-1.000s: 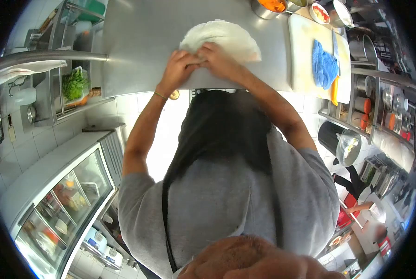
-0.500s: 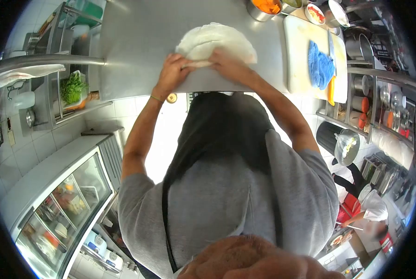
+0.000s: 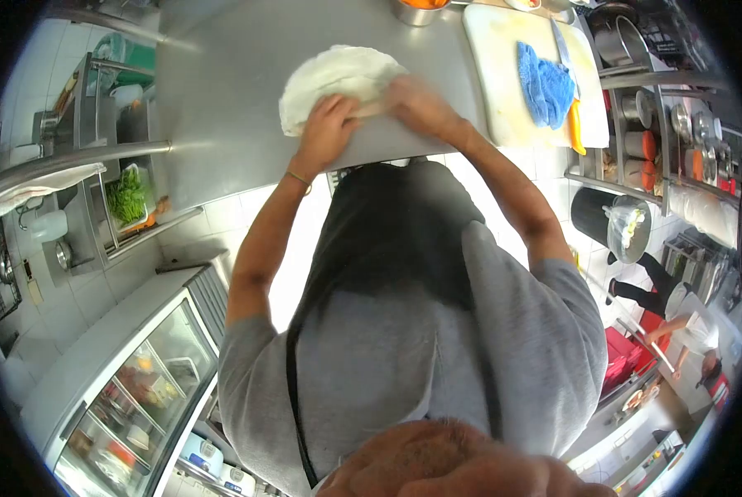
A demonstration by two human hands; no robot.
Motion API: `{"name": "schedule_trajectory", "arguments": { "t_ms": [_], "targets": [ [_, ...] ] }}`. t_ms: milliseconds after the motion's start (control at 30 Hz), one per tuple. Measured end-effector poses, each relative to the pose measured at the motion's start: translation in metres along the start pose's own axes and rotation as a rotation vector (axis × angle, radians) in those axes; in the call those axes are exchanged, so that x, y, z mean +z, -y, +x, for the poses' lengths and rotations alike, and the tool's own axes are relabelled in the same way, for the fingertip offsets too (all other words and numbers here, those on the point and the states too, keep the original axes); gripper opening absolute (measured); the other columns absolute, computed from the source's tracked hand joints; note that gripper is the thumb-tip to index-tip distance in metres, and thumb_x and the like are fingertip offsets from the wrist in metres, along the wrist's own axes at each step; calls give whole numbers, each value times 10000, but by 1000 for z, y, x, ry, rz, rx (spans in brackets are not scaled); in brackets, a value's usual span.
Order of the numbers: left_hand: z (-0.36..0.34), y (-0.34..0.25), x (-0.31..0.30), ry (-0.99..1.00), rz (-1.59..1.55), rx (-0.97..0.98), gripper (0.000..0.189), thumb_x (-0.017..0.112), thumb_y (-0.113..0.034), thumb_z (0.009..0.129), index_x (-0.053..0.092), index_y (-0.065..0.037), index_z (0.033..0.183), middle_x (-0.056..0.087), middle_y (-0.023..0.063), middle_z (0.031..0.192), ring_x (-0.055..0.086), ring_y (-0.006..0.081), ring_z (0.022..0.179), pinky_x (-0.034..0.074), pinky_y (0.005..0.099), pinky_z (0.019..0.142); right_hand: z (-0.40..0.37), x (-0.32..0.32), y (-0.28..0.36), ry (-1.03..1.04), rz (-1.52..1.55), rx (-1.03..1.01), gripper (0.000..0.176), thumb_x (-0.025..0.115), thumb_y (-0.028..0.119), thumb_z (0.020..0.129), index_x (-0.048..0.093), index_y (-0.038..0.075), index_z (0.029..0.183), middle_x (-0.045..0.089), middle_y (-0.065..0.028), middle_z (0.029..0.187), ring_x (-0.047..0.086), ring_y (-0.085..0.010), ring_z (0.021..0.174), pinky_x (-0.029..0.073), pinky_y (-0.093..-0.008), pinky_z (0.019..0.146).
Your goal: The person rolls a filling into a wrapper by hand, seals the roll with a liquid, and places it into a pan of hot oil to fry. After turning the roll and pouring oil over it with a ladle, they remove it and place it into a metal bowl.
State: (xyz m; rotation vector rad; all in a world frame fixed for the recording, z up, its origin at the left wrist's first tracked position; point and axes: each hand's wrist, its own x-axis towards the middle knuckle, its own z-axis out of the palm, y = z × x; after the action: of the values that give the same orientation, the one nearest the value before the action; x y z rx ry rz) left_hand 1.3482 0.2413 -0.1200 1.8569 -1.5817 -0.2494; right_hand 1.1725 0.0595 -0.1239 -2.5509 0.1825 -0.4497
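Note:
A large, pale white flatbread (image 3: pixel 338 74), round at its far side, lies on the steel table in front of me. Its near edge is folded into a narrow roll that runs between my hands. My left hand (image 3: pixel 329 128) lies over the left part of that edge, fingers curled round it. At the right end is my right hand (image 3: pixel 420 106), blurred by motion, with its fingers bent over the edge. Any filling inside the fold is hidden.
Right of the steel table's (image 3: pixel 222 108) work area lies a white cutting board (image 3: pixel 499 108) with a blue cloth (image 3: pixel 545 87) and an orange-handled knife (image 3: pixel 575 124). A metal pot (image 3: pixel 420 12) stands at the back. Another person (image 3: pixel 690 323) is far right.
The view has shifted, so the table appears further left. My left hand has moved right along the rolled edge, closer to my right hand, which is now more blurred.

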Motion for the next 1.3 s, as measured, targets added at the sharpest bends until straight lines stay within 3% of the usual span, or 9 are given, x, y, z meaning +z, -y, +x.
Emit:
{"name": "schedule_trajectory", "arguments": {
  "t_ms": [133,233,300,633,800,900,1100,1133,1300],
  "targets": [
    [17,-3,23,100,32,143,323,774,-181,841,717,-59,1135,666,98,1071,591,315,1073,487,423,957,-10,-2,-8,41,15,10,287,785,120,803,717,53,1074,653,-84,1121,599,-292,1122,480,-414,988],
    [21,2,27,153,49,97,341,777,-177,825,713,-59,1138,665,94,1081,591,312,1065,489,418,951,-17,-10,-15,3,-23,36,271,790,126,805,727,57,1060,659,-74,1128,601,-291,1122,481,-413,978],
    [27,-7,33,72,6,134,327,778,-180,818,713,-55,1114,665,90,1073,596,312,1044,490,418,944,-22,-9,-16,-52,-5,23,254,791,124,805,735,63,1044,665,-66,1115,607,-296,1109,484,-413,970],
    [51,-20,62,136,73,155,294,780,-205,821,715,-69,1074,638,93,1012,600,317,1005,497,427,924,-21,-13,-38,78,61,86,172,759,109,838,729,0,967,701,-178,932,660,-376,1001,524,-478,924],
    [49,-17,61,150,91,110,291,785,-232,821,704,-69,1048,631,96,1030,596,322,1019,495,429,926,-22,-11,-38,29,73,24,143,746,98,837,709,-10,922,698,-188,957,663,-383,982,535,-446,914],
    [44,-16,59,159,106,83,285,786,-232,822,695,-55,1026,631,101,1054,596,326,1032,493,433,930,-17,-16,-43,191,13,76,180,739,89,830,707,-1,983,694,-188,1034,659,-379,1011,536,-448,921],
    [14,6,13,95,135,-30,303,798,-233,813,691,-38,1018,651,108,1044,608,329,1055,496,436,926,10,19,0,0,-49,-31,336,773,125,805,686,32,1116,674,-173,1142,633,-373,1103,502,-470,998],
    [9,8,7,122,132,-49,304,800,-234,811,693,-38,1017,656,108,1035,611,327,1056,497,435,924,24,24,17,138,38,48,349,786,141,801,687,38,1120,670,-175,1147,631,-372,1109,488,-473,1020],
    [-2,18,-8,160,43,-144,278,805,-219,812,703,-39,996,672,104,1016,618,325,1039,505,430,913,21,44,1,52,130,-23,256,781,108,809,677,32,1030,662,-151,1075,637,-364,1061,498,-471,995]
  ]
}}
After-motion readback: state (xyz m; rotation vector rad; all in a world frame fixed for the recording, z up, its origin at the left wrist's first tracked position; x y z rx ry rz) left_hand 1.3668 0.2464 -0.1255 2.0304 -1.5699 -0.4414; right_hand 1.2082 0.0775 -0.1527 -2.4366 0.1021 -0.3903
